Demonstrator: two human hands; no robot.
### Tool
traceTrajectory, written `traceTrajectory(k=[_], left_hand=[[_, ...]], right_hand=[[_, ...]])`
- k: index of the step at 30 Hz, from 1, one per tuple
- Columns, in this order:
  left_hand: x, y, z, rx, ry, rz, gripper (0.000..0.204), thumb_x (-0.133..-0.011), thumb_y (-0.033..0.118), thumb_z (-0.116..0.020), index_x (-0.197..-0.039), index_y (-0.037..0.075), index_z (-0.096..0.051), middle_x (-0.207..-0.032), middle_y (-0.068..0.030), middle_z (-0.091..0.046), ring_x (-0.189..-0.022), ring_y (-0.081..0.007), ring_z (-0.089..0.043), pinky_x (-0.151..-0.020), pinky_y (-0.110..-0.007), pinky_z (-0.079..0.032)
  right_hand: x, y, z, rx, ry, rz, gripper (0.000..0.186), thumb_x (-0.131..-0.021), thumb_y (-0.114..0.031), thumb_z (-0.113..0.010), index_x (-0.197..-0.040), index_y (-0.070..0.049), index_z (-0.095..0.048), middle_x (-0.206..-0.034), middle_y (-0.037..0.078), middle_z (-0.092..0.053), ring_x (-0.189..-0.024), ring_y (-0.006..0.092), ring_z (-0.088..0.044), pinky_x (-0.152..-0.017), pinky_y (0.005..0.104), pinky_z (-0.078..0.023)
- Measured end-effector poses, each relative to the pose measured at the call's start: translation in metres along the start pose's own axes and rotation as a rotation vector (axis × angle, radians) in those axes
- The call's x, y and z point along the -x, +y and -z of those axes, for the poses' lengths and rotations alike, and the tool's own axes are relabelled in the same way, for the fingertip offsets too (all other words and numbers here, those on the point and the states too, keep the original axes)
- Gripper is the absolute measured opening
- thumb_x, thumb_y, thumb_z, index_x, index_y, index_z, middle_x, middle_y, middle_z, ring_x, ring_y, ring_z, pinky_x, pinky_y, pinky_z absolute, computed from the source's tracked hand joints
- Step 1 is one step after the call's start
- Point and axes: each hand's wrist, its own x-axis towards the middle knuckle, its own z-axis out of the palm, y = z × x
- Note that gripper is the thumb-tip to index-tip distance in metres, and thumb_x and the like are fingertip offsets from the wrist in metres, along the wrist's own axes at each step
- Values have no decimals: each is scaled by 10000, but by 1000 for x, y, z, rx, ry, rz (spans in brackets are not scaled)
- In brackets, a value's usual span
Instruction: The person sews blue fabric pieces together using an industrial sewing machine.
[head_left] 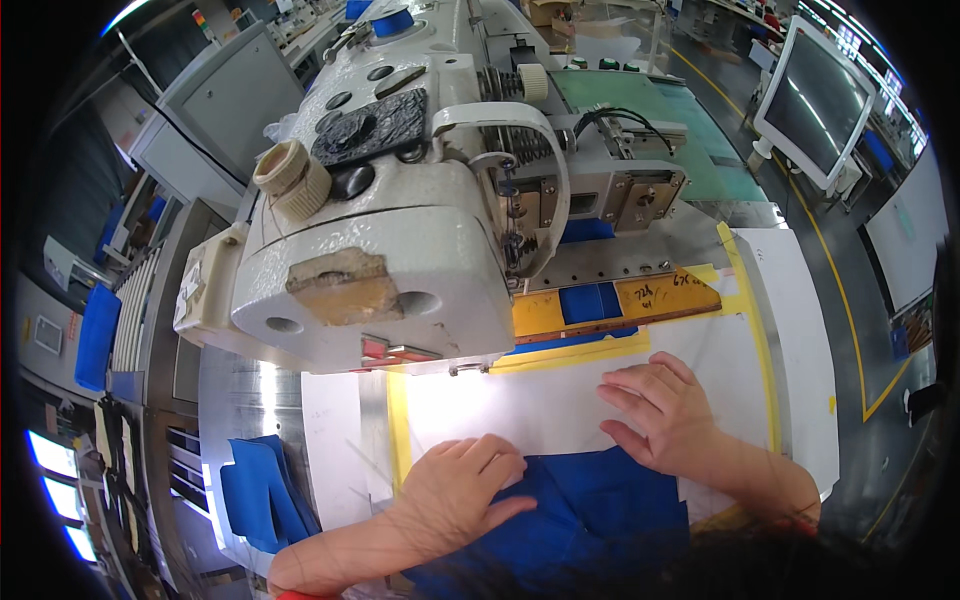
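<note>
the hands (460,490) (665,415) are loosely spread, blue fabric (605,500) between them and toward their near side.

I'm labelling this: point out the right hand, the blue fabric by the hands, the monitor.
Right hand (672,415), head view: back of hand.
Blue fabric (605,505), head view: its middle.
Monitor (815,100), head view: dark screen.

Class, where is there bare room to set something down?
Free: white taped sheet between the yellow flat bar, left hand and right hand; shiny metal tabletop behind the stacked blue fabric. Crowded: near side, under spread blue cloth.
</note>
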Motion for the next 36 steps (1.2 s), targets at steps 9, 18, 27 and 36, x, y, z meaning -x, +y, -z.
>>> traceTrajectory(k=[9, 18, 27, 36], left_hand=[[50, -7, 4, 103, -194, 38, 376, -771, 325, -768, -1080, 161, -631, -1056, -48, -596, -962, -234, -620, -831, -347, -497], [-32, -14, -19, -106, 226, -89, 435, -840, 280, -709, -1215, 94, -588, -1257, -107, -567, -1135, -287, -563, -913, -403, -474], [-60, -18, -44, -183, 329, -31, 594, -815, 320, -721, -1294, 20, -536, -1300, -150, -536, -1197, -319, -524, -957, -430, -436], [-59, -23, -46, -176, 299, -28, 597, -859, 340, -669, -1320, -1, -502, -1289, -204, -522, -1236, -366, -508, -1015, -450, -425]], right_hand=[[-3, -3, -17, -220, -65, 29, 221, -816, -156, -715, -1011, -69, -657, -1030, 51, -643, -923, 230, -611, -884, 389, -465], [-1, 23, -25, 106, 47, -60, 304, -791, -172, -721, -1048, -27, -648, -1162, 110, -626, -1058, 278, -610, -964, 417, -457], [0, 20, -23, 123, 3, -98, 367, -802, -182, -711, -1119, -20, -621, -1222, 130, -603, -1132, 299, -575, -999, 430, -438], [1, 21, -28, 71, -5, -91, 355, -834, -201, -689, -1118, 2, -621, -1217, 134, -593, -1168, 312, -561, -1036, 454, -412]])
